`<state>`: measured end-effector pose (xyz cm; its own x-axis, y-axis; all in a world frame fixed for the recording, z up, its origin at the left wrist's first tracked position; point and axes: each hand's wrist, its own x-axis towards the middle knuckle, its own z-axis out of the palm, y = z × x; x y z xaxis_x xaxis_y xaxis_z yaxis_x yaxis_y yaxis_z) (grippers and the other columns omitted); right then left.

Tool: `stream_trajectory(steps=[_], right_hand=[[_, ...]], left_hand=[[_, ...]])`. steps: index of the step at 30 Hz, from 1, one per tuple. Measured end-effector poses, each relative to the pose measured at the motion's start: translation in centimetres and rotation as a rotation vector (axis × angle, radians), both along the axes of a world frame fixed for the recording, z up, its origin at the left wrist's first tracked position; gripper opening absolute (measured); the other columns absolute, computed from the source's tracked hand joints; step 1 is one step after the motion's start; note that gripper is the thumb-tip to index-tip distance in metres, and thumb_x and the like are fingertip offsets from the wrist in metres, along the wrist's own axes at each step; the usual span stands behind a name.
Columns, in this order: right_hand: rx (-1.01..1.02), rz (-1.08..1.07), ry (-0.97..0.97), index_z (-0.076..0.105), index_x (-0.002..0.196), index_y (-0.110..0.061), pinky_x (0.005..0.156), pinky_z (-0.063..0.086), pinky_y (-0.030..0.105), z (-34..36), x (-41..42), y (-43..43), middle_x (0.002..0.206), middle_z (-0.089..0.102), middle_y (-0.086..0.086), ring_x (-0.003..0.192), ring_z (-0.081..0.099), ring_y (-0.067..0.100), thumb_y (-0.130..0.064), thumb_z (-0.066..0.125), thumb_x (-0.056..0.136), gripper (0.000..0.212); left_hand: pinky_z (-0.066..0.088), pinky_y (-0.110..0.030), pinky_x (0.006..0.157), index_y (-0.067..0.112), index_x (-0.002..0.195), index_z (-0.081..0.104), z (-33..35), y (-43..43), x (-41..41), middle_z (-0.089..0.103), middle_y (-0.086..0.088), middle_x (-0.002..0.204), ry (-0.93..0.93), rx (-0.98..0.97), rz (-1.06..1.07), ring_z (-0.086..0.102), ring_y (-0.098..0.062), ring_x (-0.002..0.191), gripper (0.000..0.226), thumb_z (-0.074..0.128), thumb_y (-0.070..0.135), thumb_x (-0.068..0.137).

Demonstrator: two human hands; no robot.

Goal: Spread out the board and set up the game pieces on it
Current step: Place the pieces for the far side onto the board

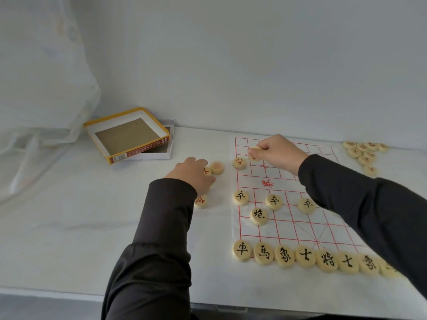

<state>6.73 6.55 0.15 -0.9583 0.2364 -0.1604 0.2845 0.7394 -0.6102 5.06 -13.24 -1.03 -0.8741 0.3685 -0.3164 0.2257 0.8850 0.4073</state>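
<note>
A white cloth board [288, 227] with a red grid lies spread on the table. Several black-lettered round pieces line its near edge [285, 256], and more stand in the rows above [273, 201]. One red-lettered piece [239, 163] sits at the board's far left. My right hand [277, 151] pinches a red piece [254, 153] over the far left squares. Left of the board, my left hand [193, 174] lies over loose red pieces, its fingers curled around one [207, 171]. Another piece [217, 167] sits just beyond the fingers, and one [200, 201] by my wrist.
An open yellow-rimmed box lid [129, 132] rests on its white tray [161, 153] at the back left. A pile of several red pieces [364, 152] lies right of the board. A sheer curtain [41, 88] hangs at the left. The table's front edge [57, 291] is near.
</note>
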Motion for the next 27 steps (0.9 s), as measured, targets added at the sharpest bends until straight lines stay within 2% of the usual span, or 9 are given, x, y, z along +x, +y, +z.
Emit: stream_trajectory(steps=[1,3,6,10,12,13,16,23,27], right_hand=[[-0.01,-0.027,-0.036,0.062,0.085,0.011,0.078,0.046,0.036,0.1,-0.1,0.4,0.069,0.055,0.022,0.058,0.049,0.024,-0.03,0.056,0.092,0.042],[-0.055,-0.08,-0.099,0.062,0.104,0.013,0.071,0.047,0.035,0.2,-0.7,1.3,0.061,0.049,0.011,0.052,0.041,0.017,-0.021,0.058,0.092,0.036],[-0.231,-0.176,-0.163,0.059,0.111,0.008,0.06,0.05,0.028,0.4,-1.5,2.3,0.073,0.059,0.014,0.056,0.052,0.017,-0.008,0.061,0.09,0.027],[-0.373,-0.28,-0.125,0.053,0.12,0.008,0.069,0.058,0.03,0.2,-2.8,3.1,0.091,0.065,0.021,0.07,0.064,0.022,-0.007,0.061,0.09,0.034],[-0.369,-0.32,-0.107,0.054,0.12,0.008,0.077,0.056,0.031,-0.1,-3.7,3.1,0.097,0.064,0.02,0.077,0.063,0.021,-0.01,0.06,0.091,0.035],[-0.332,-0.33,-0.107,0.057,0.118,0.008,0.075,0.055,0.03,-0.2,-4.1,3.0,0.093,0.064,0.017,0.074,0.06,0.02,-0.012,0.06,0.091,0.034],[-0.272,-0.343,-0.121,0.061,0.109,0.007,0.06,0.048,0.024,-0.5,-5.0,2.4,0.075,0.057,0.01,0.061,0.05,0.014,-0.012,0.062,0.089,0.027],[-0.341,-0.294,-0.234,0.057,0.113,0.009,0.068,0.055,0.029,-0.8,-5.2,1.4,0.08,0.063,0.016,0.067,0.063,0.02,-0.003,0.061,0.089,0.028],[-0.345,-0.295,-0.25,0.056,0.114,0.009,0.064,0.055,0.029,-0.5,-5.2,1.3,0.077,0.064,0.016,0.065,0.063,0.02,-0.005,0.059,0.091,0.027]], left_hand=[[0.037,-0.033,0.101,0.02,0.143,0.032,-0.1,0.0,0.0,0.038,-0.005,0.143,0.003,-0.003,-0.004,0.042,-0.025,0.126,0.05,0.044,0.035,0.096],[0.036,-0.033,0.102,0.021,0.143,0.031,-0.1,0.1,0.0,0.037,-0.005,0.144,0.01,-0.009,-0.012,0.041,-0.024,0.127,0.05,0.043,0.035,0.096],[0.035,-0.034,0.103,0.021,0.143,0.03,-0.2,0.2,0.0,0.035,-0.004,0.145,0.007,-0.002,-0.014,0.039,-0.024,0.128,0.051,0.043,0.035,0.096],[0.038,-0.033,0.1,0.022,0.143,0.031,-0.4,0.5,-0.1,0.035,-0.003,0.144,0.013,0.014,-0.017,0.039,-0.023,0.128,0.051,0.044,0.035,0.096],[0.039,-0.032,0.099,0.022,0.143,0.031,-0.4,0.6,-0.1,0.034,-0.003,0.145,0.017,0.018,-0.014,0.039,-0.023,0.128,0.05,0.044,0.035,0.096],[0.04,-0.031,0.098,0.022,0.143,0.031,-0.4,0.6,-0.1,0.034,-0.003,0.145,0.018,0.019,-0.012,0.039,-0.023,0.128,0.05,0.044,0.035,0.096],[0.039,-0.031,0.098,0.022,0.142,0.031,-0.3,0.5,-0.1,0.033,-0.003,0.145,0.02,0.018,-0.013,0.038,-0.023,0.128,0.05,0.044,0.035,0.096],[0.037,-0.033,0.102,0.022,0.142,0.032,-0.3,0.5,-0.1,0.033,-0.003,0.146,0.015,0.018,-0.023,0.038,-0.023,0.129,0.05,0.045,0.036,0.096],[0.037,-0.033,0.102,0.022,0.143,0.031,-0.2,0.5,-0.2,0.032,-0.003,0.147,0.01,0.018,-0.023,0.037,-0.024,0.13,0.051,0.045,0.036,0.096]])
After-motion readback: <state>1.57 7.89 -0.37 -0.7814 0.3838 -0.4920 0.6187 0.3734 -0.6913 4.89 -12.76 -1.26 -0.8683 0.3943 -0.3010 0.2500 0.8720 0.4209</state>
